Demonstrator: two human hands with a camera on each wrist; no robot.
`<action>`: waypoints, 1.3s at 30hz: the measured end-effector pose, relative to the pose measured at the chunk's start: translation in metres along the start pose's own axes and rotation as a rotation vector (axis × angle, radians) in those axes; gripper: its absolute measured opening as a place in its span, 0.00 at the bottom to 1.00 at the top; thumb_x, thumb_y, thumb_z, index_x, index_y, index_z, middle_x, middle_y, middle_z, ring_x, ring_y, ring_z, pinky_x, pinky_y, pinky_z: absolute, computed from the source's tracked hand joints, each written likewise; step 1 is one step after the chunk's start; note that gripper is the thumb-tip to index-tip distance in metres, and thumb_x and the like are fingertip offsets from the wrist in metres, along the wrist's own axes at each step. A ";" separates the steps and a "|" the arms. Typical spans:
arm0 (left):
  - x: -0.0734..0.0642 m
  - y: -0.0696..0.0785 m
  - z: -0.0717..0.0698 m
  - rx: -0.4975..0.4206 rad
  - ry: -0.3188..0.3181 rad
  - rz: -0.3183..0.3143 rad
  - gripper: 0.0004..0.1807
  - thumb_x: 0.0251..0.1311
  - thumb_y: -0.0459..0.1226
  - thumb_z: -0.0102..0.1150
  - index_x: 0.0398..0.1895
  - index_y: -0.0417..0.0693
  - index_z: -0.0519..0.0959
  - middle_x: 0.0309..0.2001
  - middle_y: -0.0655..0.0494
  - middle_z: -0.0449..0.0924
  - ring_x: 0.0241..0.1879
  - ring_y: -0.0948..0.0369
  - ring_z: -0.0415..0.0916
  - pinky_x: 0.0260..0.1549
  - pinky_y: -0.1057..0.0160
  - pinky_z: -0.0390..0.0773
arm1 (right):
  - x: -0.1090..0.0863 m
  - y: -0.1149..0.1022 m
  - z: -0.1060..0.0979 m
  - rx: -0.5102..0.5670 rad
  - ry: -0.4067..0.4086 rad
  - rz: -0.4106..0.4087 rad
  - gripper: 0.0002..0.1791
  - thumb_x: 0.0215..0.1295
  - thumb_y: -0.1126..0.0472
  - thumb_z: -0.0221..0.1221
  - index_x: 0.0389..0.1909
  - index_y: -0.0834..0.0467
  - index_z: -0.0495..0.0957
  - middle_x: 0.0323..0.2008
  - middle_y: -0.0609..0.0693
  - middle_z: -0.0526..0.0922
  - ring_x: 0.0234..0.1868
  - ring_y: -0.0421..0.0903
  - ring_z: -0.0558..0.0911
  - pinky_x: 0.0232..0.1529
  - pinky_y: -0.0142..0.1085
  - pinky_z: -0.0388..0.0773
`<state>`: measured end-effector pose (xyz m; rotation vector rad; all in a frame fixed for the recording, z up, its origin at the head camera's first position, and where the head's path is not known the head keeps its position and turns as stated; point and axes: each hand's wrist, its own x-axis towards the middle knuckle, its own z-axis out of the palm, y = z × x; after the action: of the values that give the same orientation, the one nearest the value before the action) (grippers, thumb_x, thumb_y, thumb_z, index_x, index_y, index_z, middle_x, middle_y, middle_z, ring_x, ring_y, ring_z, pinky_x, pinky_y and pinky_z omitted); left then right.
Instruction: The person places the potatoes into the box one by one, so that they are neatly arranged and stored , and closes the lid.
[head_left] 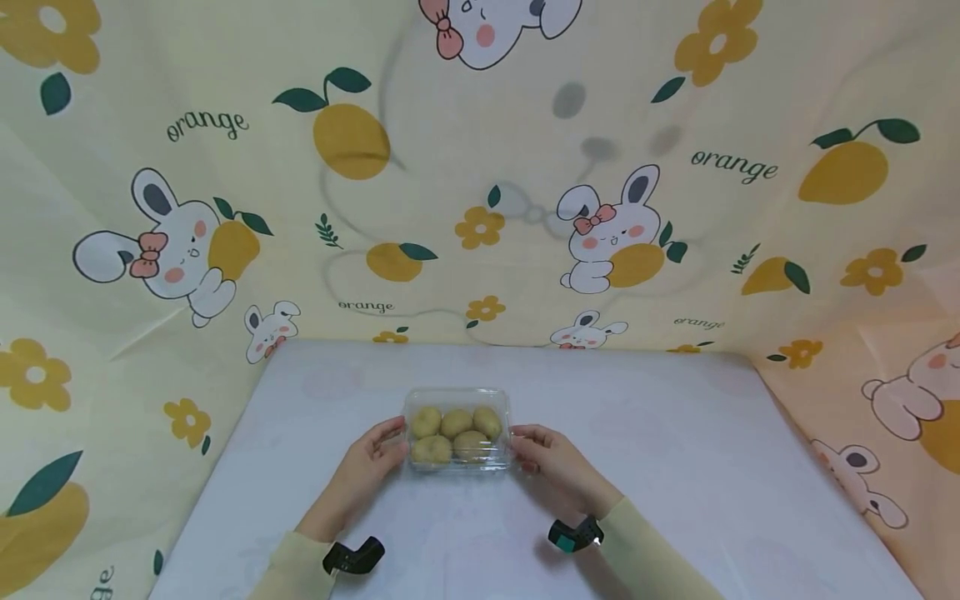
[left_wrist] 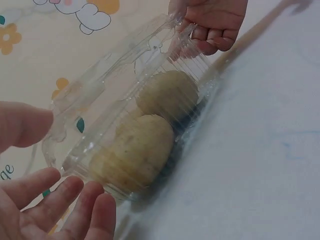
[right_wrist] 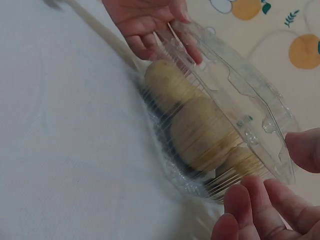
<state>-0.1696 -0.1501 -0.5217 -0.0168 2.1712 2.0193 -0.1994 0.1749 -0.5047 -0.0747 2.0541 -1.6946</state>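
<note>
A clear plastic clamshell box (head_left: 459, 465) stands on the white table, its lid down over several yellowish-brown round items that look like potatoes (left_wrist: 145, 150). At the box's left end is my left hand (head_left: 372, 450), its fingertips (left_wrist: 70, 187) at the lower side and its thumb apart by the lid's edge. The right hand (head_left: 551, 458) is at the opposite end. Its fingertips (right_wrist: 252, 187) touch the ribbed side, and the thumb is by the rim. Neither hand's fingers are curled tightly. Whether the box's underside is touching the table everywhere is hidden.
A white-covered table (head_left: 645, 433) extends around the box. Behind and beside it hangs a cream cloth (head_left: 435, 200) printed with rabbits, oranges and flowers. Black wrist devices (head_left: 352, 557) are worn at both sleeve cuffs.
</note>
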 end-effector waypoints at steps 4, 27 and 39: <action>-0.002 -0.002 0.000 0.011 0.012 0.004 0.31 0.64 0.38 0.61 0.70 0.48 0.65 0.66 0.47 0.66 0.62 0.50 0.68 0.59 0.55 0.71 | -0.002 0.002 0.000 -0.016 -0.003 0.002 0.29 0.68 0.46 0.58 0.61 0.61 0.72 0.45 0.54 0.79 0.43 0.48 0.74 0.44 0.39 0.75; -0.008 -0.003 0.004 -0.053 0.077 -0.015 0.32 0.59 0.38 0.66 0.67 0.47 0.68 0.58 0.50 0.72 0.53 0.56 0.73 0.47 0.68 0.77 | -0.006 0.005 0.005 0.069 -0.025 -0.030 0.25 0.67 0.53 0.60 0.55 0.67 0.71 0.43 0.60 0.81 0.40 0.48 0.77 0.41 0.37 0.76; 0.002 -0.004 0.011 -0.096 0.105 -0.013 0.31 0.64 0.38 0.62 0.69 0.47 0.65 0.60 0.50 0.70 0.57 0.56 0.71 0.51 0.66 0.75 | 0.013 0.008 0.009 0.106 0.084 -0.027 0.26 0.65 0.51 0.62 0.56 0.65 0.73 0.43 0.57 0.80 0.40 0.48 0.76 0.40 0.36 0.74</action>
<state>-0.1698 -0.1391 -0.5267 -0.1519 2.1260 2.1596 -0.2054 0.1642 -0.5172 0.0033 2.0265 -1.8493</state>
